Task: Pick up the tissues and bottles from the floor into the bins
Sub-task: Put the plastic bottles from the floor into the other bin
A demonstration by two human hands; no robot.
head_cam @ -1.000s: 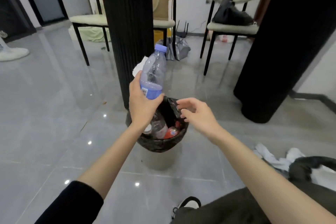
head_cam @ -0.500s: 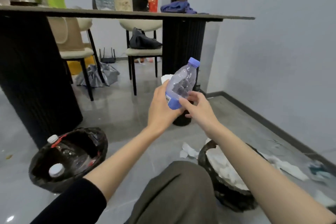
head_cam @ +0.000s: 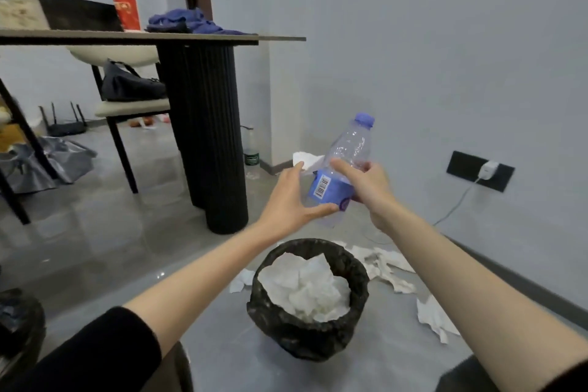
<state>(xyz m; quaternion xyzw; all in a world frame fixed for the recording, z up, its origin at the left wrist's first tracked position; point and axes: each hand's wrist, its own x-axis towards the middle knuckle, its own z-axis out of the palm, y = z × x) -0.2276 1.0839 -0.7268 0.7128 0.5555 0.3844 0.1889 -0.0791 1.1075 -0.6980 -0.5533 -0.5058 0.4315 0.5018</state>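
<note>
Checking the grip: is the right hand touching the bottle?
Touching. In the head view the right hand grips the bottle: thumb across its front above the blue label, fingers wrapped behind.

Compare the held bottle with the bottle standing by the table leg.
The held bottle is tilted, in the air; the floor bottle stands upright. The held bottle has a blue label, the floor bottle a green one. Both are clear plastic.
</note>
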